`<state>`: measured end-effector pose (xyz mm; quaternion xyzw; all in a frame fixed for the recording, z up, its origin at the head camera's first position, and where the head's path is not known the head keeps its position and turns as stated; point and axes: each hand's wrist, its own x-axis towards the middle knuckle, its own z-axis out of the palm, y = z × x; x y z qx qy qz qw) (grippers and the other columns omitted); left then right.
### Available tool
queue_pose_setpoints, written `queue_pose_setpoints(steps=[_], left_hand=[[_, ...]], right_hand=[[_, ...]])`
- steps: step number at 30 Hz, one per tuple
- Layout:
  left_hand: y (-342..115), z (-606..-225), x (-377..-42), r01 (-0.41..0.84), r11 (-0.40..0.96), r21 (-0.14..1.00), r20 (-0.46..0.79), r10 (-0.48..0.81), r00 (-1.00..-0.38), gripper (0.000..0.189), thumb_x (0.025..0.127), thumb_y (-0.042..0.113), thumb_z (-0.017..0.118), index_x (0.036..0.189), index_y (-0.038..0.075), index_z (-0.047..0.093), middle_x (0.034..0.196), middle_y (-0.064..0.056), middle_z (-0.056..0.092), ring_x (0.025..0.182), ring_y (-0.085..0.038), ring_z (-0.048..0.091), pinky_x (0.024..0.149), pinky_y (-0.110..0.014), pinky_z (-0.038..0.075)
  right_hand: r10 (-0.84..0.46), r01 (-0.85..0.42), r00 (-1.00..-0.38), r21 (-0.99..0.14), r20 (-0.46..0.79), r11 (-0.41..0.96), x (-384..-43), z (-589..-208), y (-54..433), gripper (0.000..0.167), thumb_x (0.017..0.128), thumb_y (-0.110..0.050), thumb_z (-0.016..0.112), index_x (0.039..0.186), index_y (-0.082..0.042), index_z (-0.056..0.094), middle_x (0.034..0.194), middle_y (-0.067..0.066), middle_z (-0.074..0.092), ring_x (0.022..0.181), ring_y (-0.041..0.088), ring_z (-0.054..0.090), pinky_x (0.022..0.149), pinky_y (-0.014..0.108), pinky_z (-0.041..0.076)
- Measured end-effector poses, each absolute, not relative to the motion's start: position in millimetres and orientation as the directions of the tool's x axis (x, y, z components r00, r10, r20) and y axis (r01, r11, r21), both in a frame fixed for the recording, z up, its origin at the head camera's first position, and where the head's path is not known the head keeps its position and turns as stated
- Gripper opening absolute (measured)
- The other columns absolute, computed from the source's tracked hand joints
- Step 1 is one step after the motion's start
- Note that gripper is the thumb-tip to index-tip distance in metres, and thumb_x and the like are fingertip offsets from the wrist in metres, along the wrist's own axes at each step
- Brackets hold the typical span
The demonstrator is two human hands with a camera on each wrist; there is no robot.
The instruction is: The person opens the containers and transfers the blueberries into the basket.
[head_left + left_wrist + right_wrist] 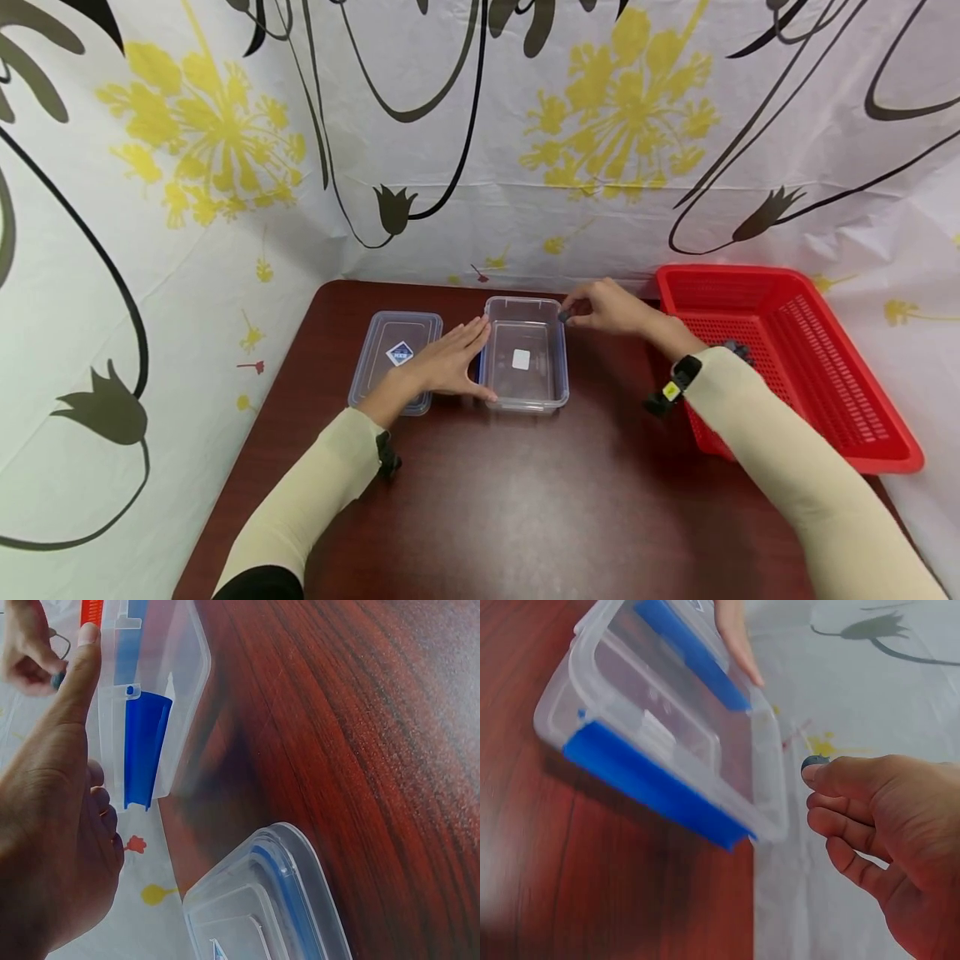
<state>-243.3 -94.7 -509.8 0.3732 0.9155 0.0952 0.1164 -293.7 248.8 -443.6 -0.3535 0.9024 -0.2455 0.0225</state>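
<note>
A clear plastic container [525, 367] with blue side clips [656, 784] stands without its lid, a white label on its floor. My left hand [453, 360] rests against the container's left side, fingers extended along the rim and thumb near the front corner. At the far right corner, my right hand [611, 308] pinches a small dark grey round piece [815, 760] between thumb and fingertips. In the right wrist view that piece is just outside the rim; its exact kind is unclear. The clear lid [375, 358], with a blue and white sticker, lies left of the container, partly behind my left hand.
A red perforated basket [825, 375] stands at the right of the brown table [517, 500]. Some dark pieces [738, 350] show in it, partly hidden by my right sleeve. Patterned white cloth [450, 150] hangs behind and beside the table.
</note>
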Motion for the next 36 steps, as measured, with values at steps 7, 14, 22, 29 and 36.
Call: queue_pose_setpoints(steps=[7, 14, 22, 29, 36], left_hand=[[-95.4, -508.3, -242.8, 0.658, 0.704, 0.269, -0.138, 0.704, -0.697, 0.133, 0.084, 0.08, 0.07, 0.169, 0.006, 0.0, 0.179, -0.014, 0.0, 0.165, -0.027, 0.002, 0.133, -0.044, 0.006], [-95.5, -510.3, -243.0, 0.634, 0.72, 0.284, -0.162, 0.688, -0.708, 0.133, 0.083, 0.082, 0.069, 0.169, 0.01, -0.003, 0.179, -0.01, -0.004, 0.165, -0.02, -0.003, 0.133, -0.041, 0.003], [-95.2, -510.8, -243.7, 0.64, 0.714, 0.282, -0.153, 0.692, -0.705, 0.133, 0.083, 0.081, 0.07, 0.169, 0.009, -0.002, 0.179, -0.012, -0.002, 0.165, -0.022, -0.002, 0.133, -0.041, 0.003], [-95.5, -509.9, -242.9, 0.632, 0.718, 0.293, -0.155, 0.687, -0.71, 0.134, 0.083, 0.08, 0.071, 0.17, 0.006, 0.002, 0.179, -0.01, -0.005, 0.165, -0.02, -0.003, 0.133, -0.039, 0.002], [-95.6, -509.3, -243.0, 0.635, 0.712, 0.301, -0.147, 0.692, -0.707, 0.133, 0.083, 0.079, 0.072, 0.17, 0.006, 0.002, 0.179, -0.011, -0.005, 0.165, -0.022, -0.001, 0.133, -0.042, 0.004]], right_hand=[[-0.634, -0.626, -0.762, -0.396, 0.129, 0.672, -281.4, -426.7, 301.8, 0.015, 0.087, -0.002, 0.085, 0.101, -0.004, 0.08, 0.089, 0.003, 0.078, 0.077, 0.014, 0.072, 0.069, 0.037, 0.062], [-0.586, -0.586, -0.801, -0.363, 0.123, 0.725, -270.2, -417.7, 351.2, 0.018, 0.086, -0.001, 0.086, 0.102, -0.006, 0.08, 0.092, 0.002, 0.078, 0.078, 0.013, 0.072, 0.068, 0.028, 0.061], [-0.519, -0.528, -0.846, -0.337, 0.125, 0.779, -259.3, -422.5, 404.9, 0.017, 0.086, -0.001, 0.085, 0.102, -0.008, 0.081, 0.092, 0.0, 0.079, 0.074, 0.005, 0.068, 0.064, 0.024, 0.056], [-0.476, -0.483, -0.873, -0.313, 0.101, 0.818, -258.3, -443.5, 449.8, 0.015, 0.085, 0.0, 0.085, 0.097, -0.006, 0.081, 0.084, -0.001, 0.079, 0.067, -0.003, 0.062, 0.058, 0.023, 0.051], [-0.392, -0.352, -0.919, -0.346, -0.051, 0.87, -257.5, -459.9, 477.8, 0.011, 0.087, -0.006, 0.085, 0.096, -0.006, 0.081, 0.084, 0.0, 0.079, 0.069, -0.003, 0.064, 0.064, 0.024, 0.053]])
